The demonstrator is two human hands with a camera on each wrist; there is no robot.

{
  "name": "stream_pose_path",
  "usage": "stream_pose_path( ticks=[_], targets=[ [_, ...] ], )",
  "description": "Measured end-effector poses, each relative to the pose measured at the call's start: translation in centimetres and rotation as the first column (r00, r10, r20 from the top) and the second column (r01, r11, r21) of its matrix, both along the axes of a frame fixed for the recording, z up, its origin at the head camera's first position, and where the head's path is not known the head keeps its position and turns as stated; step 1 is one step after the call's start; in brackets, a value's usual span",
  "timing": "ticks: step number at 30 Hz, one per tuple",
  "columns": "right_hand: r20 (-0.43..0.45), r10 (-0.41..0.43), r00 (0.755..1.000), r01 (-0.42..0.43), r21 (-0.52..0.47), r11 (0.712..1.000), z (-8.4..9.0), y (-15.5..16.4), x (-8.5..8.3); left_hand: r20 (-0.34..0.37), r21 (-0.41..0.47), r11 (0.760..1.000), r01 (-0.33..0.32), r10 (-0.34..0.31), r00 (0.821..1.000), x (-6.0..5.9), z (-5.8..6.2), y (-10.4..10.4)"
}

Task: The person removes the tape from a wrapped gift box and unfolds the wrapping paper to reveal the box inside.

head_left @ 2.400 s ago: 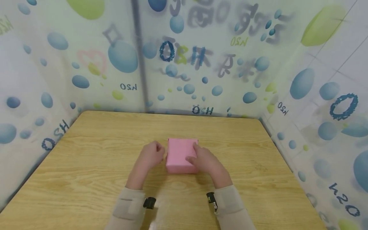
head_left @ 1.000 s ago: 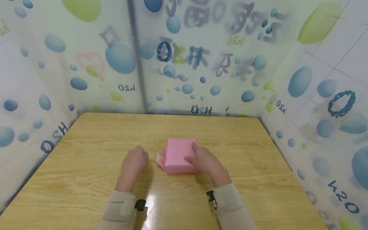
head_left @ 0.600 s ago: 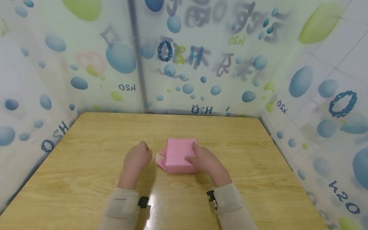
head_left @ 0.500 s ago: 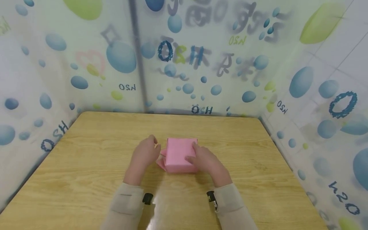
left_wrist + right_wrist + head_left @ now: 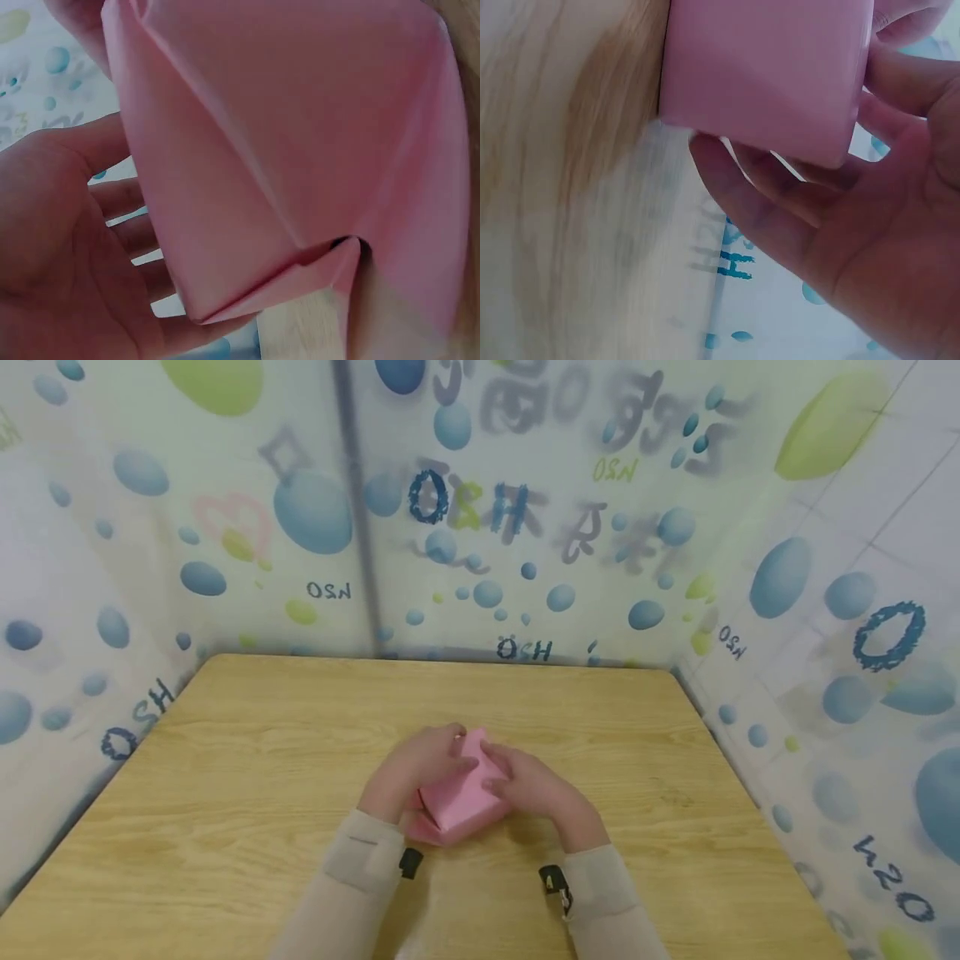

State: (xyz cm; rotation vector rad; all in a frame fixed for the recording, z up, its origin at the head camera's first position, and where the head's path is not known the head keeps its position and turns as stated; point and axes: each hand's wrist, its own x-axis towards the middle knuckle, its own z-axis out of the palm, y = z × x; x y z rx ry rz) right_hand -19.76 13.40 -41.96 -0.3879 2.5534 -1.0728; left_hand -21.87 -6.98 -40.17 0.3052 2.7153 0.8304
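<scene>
Pink box tilts above the table, gripped between left hand and right hand, fingers curled round it.

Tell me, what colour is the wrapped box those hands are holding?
Plain pink. The box shows best in the left wrist view.

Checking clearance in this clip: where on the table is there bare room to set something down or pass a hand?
Bare wood runs along the wooden table left of the left hand, right of the right hand, and between both hands and the printed backdrop. It is crowded only mid-table, where both hands hold the pink paper-wrapped box.
</scene>
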Motion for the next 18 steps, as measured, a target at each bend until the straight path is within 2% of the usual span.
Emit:
stream_pose_path(
  ticks=[4, 9, 11, 18],
  targets=[
    [-0.047, -0.073, 0.996, 0.073, -0.008, 0.997, -0.1, -0.1, 0.2, -0.013, -0.027, 0.999, -0.032, 0.032, 0.999, 0.7, 0.0, -0.3],
    [-0.148, -0.196, 0.969, 0.203, 0.032, 0.979, -0.2, -0.2, 0.4, -0.019, -0.047, 0.993, -0.111, 0.11, 0.994, 1.5, -0.4, -0.6],
    [-0.148, -0.223, 0.963, 0.23, 0.031, 0.973, -0.3, -0.2, 0.6, -0.013, -0.049, 0.988, -0.144, 0.143, 0.99, 1.9, -0.7, -0.6],
    [-0.081, -0.167, 0.983, 0.165, -0.034, 0.986, -0.3, -0.2, 1.3, -0.05, -0.016, 0.966, -0.257, 0.256, 0.965, 2.2, -1.3, 0.0]
  ],
)
